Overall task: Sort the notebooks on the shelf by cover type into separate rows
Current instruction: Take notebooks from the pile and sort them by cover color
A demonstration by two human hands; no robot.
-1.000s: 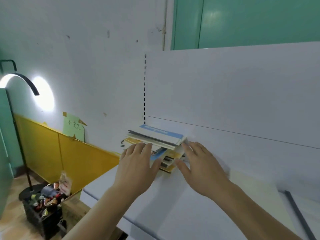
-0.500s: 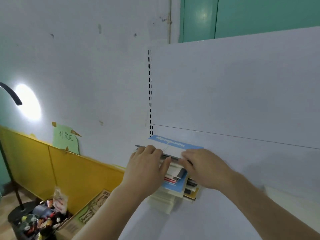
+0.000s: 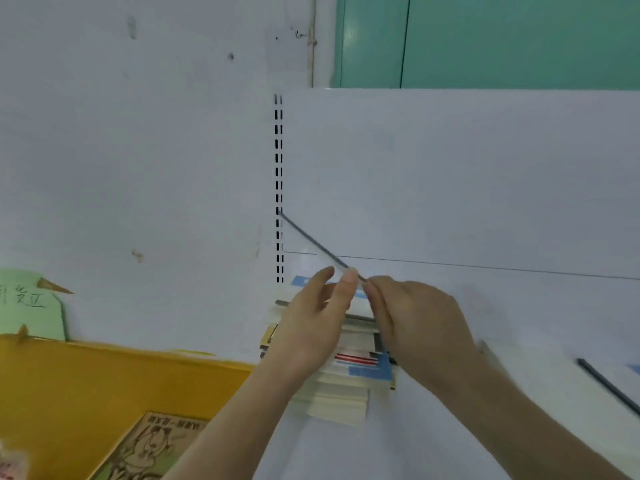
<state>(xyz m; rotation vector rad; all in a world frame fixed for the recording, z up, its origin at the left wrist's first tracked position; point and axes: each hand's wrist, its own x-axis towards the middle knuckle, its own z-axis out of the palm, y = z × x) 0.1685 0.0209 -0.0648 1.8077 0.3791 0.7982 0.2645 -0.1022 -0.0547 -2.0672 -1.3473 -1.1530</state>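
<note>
Messy stack of paper notebooks [image 3: 349,372] on white shelf [image 3: 450,427], at slotted upright [image 3: 279,188] by white wall. L hand [image 3: 311,327] & R hand [image 3: 415,327]: each grip pinches thin white-covered notebook [image 3: 311,242], tilted edge-on above stack. Yellow panel [image 3: 104,375] lower left.

A plain back room or storeroom rather than a home. A white metal shop-style shelf [image 3: 433,427] stands against a white back panel [image 3: 450,174] with a slotted upright rail [image 3: 278,188], and a stack of notebooks [image 3: 349,358] sits on it. The scuffed white wall [image 3: 138,150] has a yellow lower band [image 3: 104,382], a taped-on green handwritten note [image 3: 31,306], a green door [image 3: 502,39] behind, and a printed cardboard box [image 3: 152,448] on the floor.
</note>
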